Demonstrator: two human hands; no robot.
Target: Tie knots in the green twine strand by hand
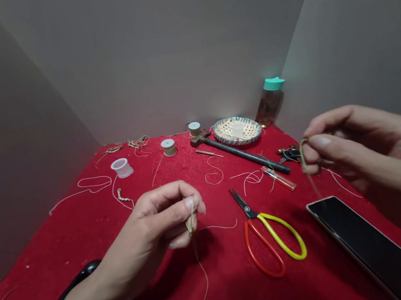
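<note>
Over the red cloth, my left hand (pixel 165 217) is closed, pinching a thin pale-green cord (pixel 199 263) between thumb and fingers. A small loop or knot shows just under the thumb, and loose tails hang down and out to the right. Higher up on the right, my right hand (pixel 370 155) pinches a looped green cord (pixel 302 153); its lower end is blurred. Whether both hands hold one and the same cord I cannot tell. Between them lie scissors (pixel 248 210) with one red and one yellow handle, blades partly apart. A dark-screened phone (pixel 370 244) rests below my right hand.
Farther back are a hammer (pixel 241 152), a woven basket (pixel 221 138), thread spools (pixel 168 148), an awl (pixel 209 153), a white plastic cup (pixel 122 169) and a teal-lidded bottle (pixel 270 105). Loose threads (pixel 94 184) lie around. Grey walls enclose the red cloth (pixel 94 229).
</note>
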